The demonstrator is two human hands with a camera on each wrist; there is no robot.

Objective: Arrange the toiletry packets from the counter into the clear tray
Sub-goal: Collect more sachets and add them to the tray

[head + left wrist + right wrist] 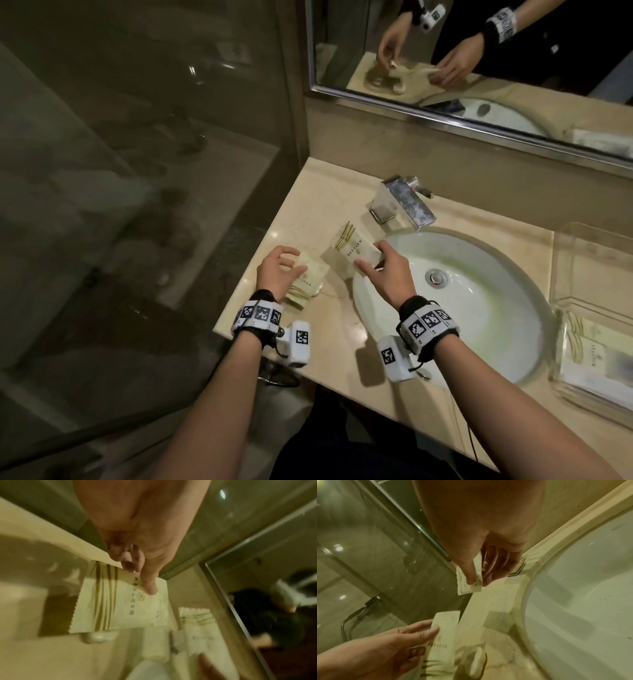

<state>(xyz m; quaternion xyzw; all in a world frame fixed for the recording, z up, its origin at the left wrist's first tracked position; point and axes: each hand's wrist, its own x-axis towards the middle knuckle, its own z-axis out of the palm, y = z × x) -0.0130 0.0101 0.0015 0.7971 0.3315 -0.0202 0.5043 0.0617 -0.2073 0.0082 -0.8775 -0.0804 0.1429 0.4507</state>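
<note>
Cream toiletry packets with gold stripes lie on the beige counter (308,192) left of the sink. My left hand (291,263) pinches one packet (310,279) near the counter's left edge; in the left wrist view the thumb (149,586) presses its printed face (120,601). My right hand (368,255) pinches a second packet (349,248) by its end, just left of the basin, thumb on top (469,574) of the packet (471,582). The clear tray (561,270) stands at the far right of the counter, with several packets (589,356) inside its near end.
The white sink basin (479,308) lies between my hands and the tray, with a chrome faucet (407,202) behind it. A glass shower partition (137,171) borders the counter's left edge. A mirror (479,51) hangs above. A small white rounded object (99,637) sits by the left packet.
</note>
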